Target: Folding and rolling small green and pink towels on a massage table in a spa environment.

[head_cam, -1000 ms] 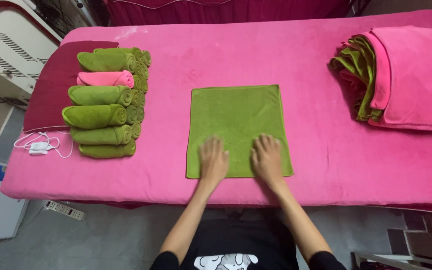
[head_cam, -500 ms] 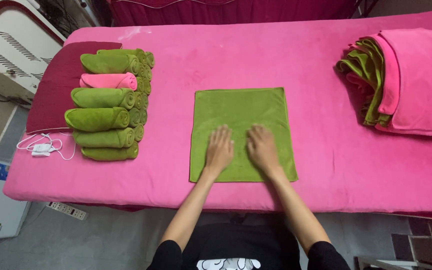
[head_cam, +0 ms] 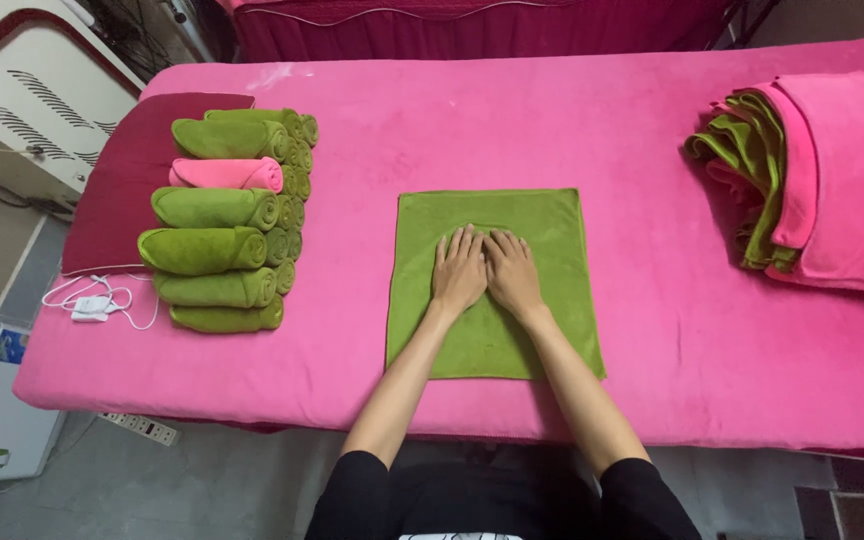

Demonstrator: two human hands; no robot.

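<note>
A square olive-green terry towel (head_cam: 493, 283) lies spread flat near the front edge of the pink padded table (head_cam: 572, 120), its sides running parallel to the table's edges; being nearly square, it shows no clear long axis. The left hand (head_cam: 458, 270) and right hand (head_cam: 512, 272) rest side by side on its middle, palms down, fingers stretched flat and pointing away from the person, gripping nothing. To the left sits a row of rolled green towels (head_cam: 214, 250) with one rolled pink towel (head_cam: 227, 174) among them, rolls lying crosswise. At far right lies a pile of unrolled pink and green towels (head_cam: 812, 180).
</note>
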